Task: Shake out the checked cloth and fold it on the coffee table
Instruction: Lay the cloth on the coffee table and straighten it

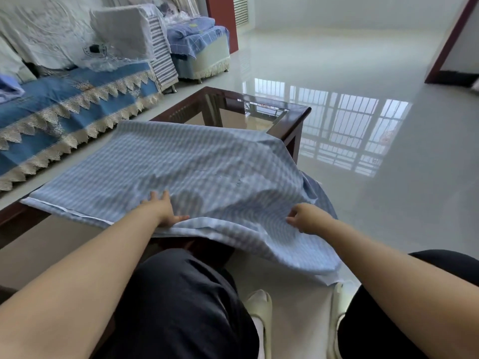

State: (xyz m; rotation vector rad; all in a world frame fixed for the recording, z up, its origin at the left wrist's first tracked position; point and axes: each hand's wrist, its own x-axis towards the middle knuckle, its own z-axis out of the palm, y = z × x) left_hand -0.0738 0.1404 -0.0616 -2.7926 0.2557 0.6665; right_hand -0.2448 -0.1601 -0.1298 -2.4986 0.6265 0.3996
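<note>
I am pressing my left hand (163, 207) flat on the checked cloth (181, 167) spread lengthwise across the coffee table (295, 117) at frame centre, while my right hand (304, 217) is pinching its overhanging lower-right edge.

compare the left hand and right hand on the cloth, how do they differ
The left hand lies flat on the checked cloth with fingers spread, pressing it down; the right hand has curled fingers pinching the cloth. The left sits over the coffee table; the right is where the cloth hangs off its edge. Both touch the cloth's near edge.
</note>
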